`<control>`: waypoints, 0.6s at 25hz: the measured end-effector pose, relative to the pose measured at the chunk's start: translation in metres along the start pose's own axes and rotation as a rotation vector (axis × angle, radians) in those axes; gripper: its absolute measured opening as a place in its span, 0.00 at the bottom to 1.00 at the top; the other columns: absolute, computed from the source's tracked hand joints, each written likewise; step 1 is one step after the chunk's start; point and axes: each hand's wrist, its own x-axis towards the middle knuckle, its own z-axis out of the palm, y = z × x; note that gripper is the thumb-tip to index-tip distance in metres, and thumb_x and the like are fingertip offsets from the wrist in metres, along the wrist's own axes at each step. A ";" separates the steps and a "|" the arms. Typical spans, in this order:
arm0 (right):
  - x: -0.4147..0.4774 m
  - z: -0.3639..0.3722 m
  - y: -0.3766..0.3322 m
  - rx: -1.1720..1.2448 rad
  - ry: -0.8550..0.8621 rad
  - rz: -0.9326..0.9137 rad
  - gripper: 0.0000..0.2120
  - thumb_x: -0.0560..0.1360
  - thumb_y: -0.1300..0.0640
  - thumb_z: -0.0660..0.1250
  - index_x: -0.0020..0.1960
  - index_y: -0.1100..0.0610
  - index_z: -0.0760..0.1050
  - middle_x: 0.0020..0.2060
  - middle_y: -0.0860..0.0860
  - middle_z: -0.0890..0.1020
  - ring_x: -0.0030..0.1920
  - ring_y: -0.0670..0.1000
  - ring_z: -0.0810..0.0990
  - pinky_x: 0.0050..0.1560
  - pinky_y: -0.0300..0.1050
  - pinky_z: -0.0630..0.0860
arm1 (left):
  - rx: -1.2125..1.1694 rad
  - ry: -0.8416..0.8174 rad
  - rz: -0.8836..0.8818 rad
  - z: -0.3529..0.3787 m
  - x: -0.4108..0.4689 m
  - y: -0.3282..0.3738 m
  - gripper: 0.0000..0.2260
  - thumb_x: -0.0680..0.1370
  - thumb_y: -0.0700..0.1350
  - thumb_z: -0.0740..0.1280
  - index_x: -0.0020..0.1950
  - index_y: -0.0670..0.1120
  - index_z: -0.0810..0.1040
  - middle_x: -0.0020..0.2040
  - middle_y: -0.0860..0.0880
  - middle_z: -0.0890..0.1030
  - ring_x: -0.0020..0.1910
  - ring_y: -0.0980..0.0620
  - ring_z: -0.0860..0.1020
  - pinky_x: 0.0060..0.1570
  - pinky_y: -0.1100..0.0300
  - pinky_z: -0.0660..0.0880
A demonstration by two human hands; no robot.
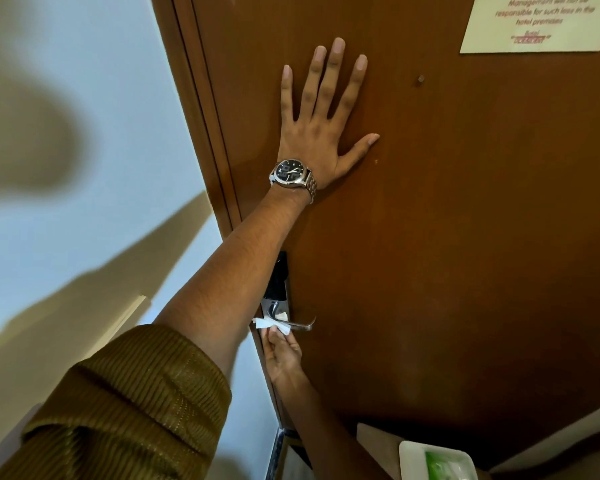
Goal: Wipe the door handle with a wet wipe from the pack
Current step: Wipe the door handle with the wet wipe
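We had our left hand (321,133) flat against the brown door (465,237), fingers spread wide and thumb angled off to the right, gripping nothing at all, just pressed on the wood. A metal-banded wristwatch (291,174) with a dark face sat on that wrist, and the olive ribbed sleeve (136,403) was pushed up to the elbow, leaving the forearm bare across the door's edge.

Down below, our right hand (281,355) reached up from underneath, fingertips pinched on a white wet wipe (274,322). The wipe was bunched around the silver door handle (300,325), near the end that joins the lock plate (276,289), with the lever's curved tip poking out free to the right. The plate itself ran up the door's left edge, dark above and metallic where the lever meets it, partly hidden behind our left forearm.

In the bottom right corner we caught the wipe pack (437,460), white with green on it, cut off by the frame edge and well apart from the lever; what it rested on we could not make out. A pale printed notice (541,22) with red lettering was stuck on the door at the top right, and the pale wall (84,168) filled the left side.
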 end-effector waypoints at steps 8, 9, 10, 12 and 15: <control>-0.001 -0.032 -0.048 -0.156 0.261 -0.237 0.08 0.71 0.72 0.71 0.49 0.64 0.82 0.48 0.61 0.85 0.46 0.55 0.85 0.54 0.50 0.81 | 0.008 0.004 -0.010 -0.001 0.000 0.001 0.38 0.82 0.73 0.54 0.82 0.48 0.65 0.80 0.38 0.66 0.80 0.37 0.63 0.78 0.28 0.57; -0.001 -0.031 -0.056 -0.291 0.274 -0.338 0.08 0.71 0.71 0.72 0.49 0.63 0.82 0.49 0.59 0.84 0.50 0.56 0.84 0.55 0.50 0.80 | 0.009 0.003 -0.013 -0.001 0.000 0.001 0.38 0.82 0.73 0.54 0.82 0.48 0.65 0.80 0.38 0.65 0.80 0.36 0.63 0.77 0.28 0.57; -0.002 -0.027 -0.065 -0.513 0.247 -0.469 0.08 0.72 0.69 0.72 0.50 0.63 0.83 0.51 0.57 0.84 0.54 0.55 0.82 0.54 0.49 0.80 | 0.011 0.004 -0.016 0.000 -0.001 0.001 0.38 0.82 0.73 0.54 0.82 0.48 0.64 0.80 0.38 0.65 0.80 0.36 0.63 0.77 0.28 0.56; -0.003 -0.019 -0.077 -1.209 0.113 -0.743 0.08 0.74 0.66 0.71 0.53 0.61 0.83 0.55 0.55 0.84 0.57 0.53 0.80 0.51 0.43 0.80 | 0.003 0.013 -0.017 0.000 -0.001 0.002 0.38 0.82 0.73 0.54 0.82 0.48 0.63 0.81 0.38 0.64 0.81 0.37 0.62 0.78 0.28 0.55; -0.004 -0.018 -0.090 -2.009 -0.026 -0.874 0.12 0.76 0.62 0.68 0.59 0.55 0.80 0.60 0.52 0.81 0.59 0.51 0.74 0.56 0.42 0.78 | 0.002 0.007 -0.013 -0.001 -0.001 0.002 0.38 0.82 0.73 0.53 0.83 0.48 0.61 0.82 0.38 0.62 0.81 0.38 0.60 0.78 0.29 0.54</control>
